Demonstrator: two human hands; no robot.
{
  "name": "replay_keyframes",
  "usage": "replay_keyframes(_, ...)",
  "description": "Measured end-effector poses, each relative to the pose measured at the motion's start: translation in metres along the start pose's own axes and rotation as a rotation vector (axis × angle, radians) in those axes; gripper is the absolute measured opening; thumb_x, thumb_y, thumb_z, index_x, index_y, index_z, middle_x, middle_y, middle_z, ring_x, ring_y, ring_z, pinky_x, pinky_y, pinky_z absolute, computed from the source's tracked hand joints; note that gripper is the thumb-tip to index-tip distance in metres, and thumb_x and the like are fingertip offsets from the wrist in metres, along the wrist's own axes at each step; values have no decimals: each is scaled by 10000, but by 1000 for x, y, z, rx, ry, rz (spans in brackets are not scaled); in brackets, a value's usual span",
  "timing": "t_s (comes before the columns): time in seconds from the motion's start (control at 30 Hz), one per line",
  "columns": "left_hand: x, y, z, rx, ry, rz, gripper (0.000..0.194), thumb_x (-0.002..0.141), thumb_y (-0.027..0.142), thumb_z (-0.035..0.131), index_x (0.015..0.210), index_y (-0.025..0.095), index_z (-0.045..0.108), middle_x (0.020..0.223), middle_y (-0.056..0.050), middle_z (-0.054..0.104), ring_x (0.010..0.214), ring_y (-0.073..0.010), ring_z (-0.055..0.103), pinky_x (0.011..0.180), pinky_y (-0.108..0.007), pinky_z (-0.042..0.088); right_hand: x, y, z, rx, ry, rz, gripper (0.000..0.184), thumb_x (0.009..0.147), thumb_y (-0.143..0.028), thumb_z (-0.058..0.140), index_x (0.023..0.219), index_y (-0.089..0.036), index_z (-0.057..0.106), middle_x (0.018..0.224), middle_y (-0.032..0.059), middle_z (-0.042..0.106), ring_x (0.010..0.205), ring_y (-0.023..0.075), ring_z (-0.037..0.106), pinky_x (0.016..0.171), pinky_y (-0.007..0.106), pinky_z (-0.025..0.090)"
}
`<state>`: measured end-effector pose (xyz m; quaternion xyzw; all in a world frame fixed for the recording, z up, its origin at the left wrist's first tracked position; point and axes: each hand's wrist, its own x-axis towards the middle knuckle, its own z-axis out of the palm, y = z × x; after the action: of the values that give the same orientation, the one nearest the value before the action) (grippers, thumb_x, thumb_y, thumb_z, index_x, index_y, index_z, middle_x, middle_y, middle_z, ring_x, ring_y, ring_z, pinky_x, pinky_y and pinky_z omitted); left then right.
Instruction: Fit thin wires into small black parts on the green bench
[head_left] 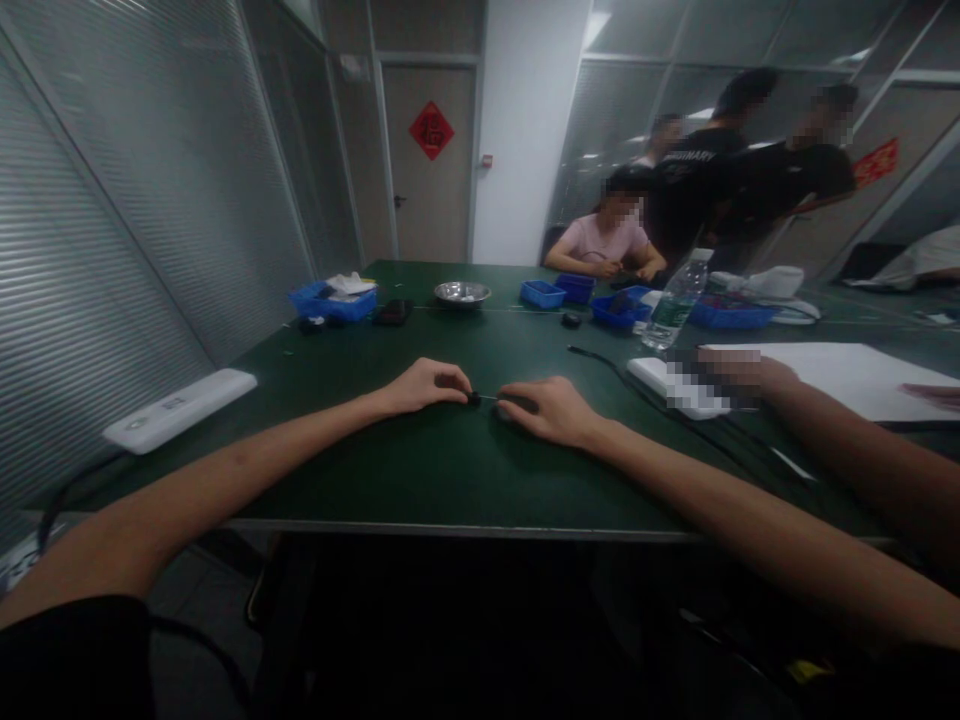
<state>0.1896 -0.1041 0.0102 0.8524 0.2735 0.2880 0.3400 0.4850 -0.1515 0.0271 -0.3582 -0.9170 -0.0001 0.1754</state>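
Observation:
Both my hands rest on a dark green table (420, 470), close together near its middle. My left hand (426, 386) pinches a small black part (474, 398) between its fingertips. A thin light wire or pin runs from that part to my right hand (551, 409), which is curled over a small dark object (517, 405) pressed against the tabletop. What lies under the right hand's fingers is mostly hidden.
A white power strip (180, 408) lies at the left edge. Blue bins (332, 300), a metal bowl (462, 293) and a water bottle (677, 300) stand farther back. Another person's hand (739, 370) rests by white sheets (847, 375) on the right. Several people are at the far end.

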Motion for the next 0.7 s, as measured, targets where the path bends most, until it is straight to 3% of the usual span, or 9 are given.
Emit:
replay_keyframes(0.43, -1, 1, 0, -53, 5, -35, 258, 845, 355, 813, 1027, 173, 805, 1038, -81, 781, 986, -211, 720, 932, -342, 534, 6, -4, 6, 1, -20, -60, 473, 1071, -498, 427, 1326, -202, 694, 1094, 91, 789, 849, 206, 732, 761, 293, 486)
replay_keyframes(0.7, 0, 1, 0, -72, -16, -41, 367, 842, 352, 816, 1158, 169, 788, 1060, -95, 775, 965, -209, 706, 880, -326, 526, 10, -9, 9, 27, 30, -28, 453, 1083, -481, 420, 1327, -205, 683, 1153, 82, 777, 891, 202, 730, 785, 289, 487)
